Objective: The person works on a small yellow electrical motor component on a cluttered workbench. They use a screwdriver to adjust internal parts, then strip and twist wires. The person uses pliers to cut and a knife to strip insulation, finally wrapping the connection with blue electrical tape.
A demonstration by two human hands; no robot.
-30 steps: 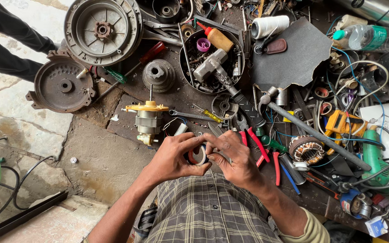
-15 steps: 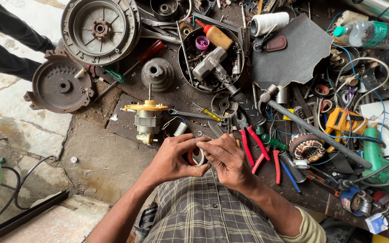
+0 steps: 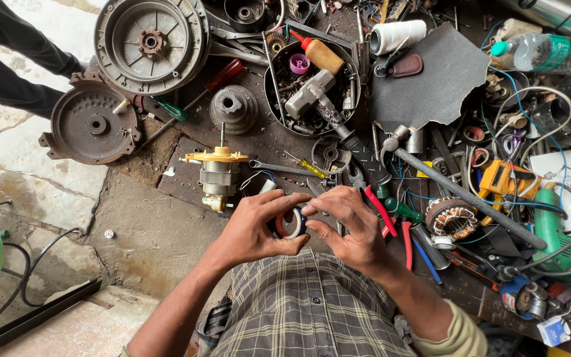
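**Tape roll held in both hands over a crowded floor**

My left hand (image 3: 259,228) and right hand (image 3: 351,228) meet on a small roll of tape (image 3: 290,223), red-edged with a pale core. Left grip: thumb and fingers curl closed around the roll's rim. Right grip: fingertips pinch at its right edge, apparently at the tape end; I cannot tell whether the end is free. The roll sits above my lap, just below the yellow-topped motor (image 3: 218,173).

Risk: a slip would drop the roll among the red-handled pliers (image 3: 386,215) and loose parts; dusty fingers may foul the adhesive.

Versus half a second ago: both hands stay on the roll, the fingers slightly regripped. Clutter unchanged.
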